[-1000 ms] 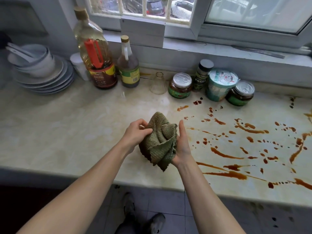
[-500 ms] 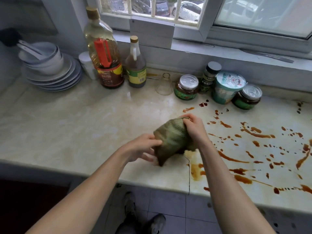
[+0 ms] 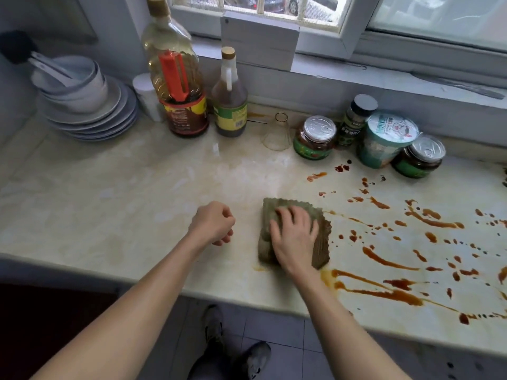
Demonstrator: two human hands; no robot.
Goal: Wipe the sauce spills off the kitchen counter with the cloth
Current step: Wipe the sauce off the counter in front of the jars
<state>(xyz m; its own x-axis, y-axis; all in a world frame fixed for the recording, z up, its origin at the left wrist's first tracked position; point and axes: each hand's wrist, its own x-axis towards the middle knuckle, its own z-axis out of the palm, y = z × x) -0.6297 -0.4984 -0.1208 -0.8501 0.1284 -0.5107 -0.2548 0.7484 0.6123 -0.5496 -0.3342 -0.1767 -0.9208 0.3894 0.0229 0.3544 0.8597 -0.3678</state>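
While our right hand (image 3: 295, 238) lies flat on the cloth (image 3: 323, 237), fingers spread and pressing it onto the counter (image 3: 131, 187), our left hand (image 3: 212, 223) is just to its left, curled into a fist with nothing in it. We see the cloth folded near the front edge, its right side meeting the nearest sauce spills (image 3: 384, 260), which spread off to the right.

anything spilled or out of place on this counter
Brown sauce spills streak and spot the right half of the counter, just right of the cloth that the right hand presses flat. Nothing else stands out.
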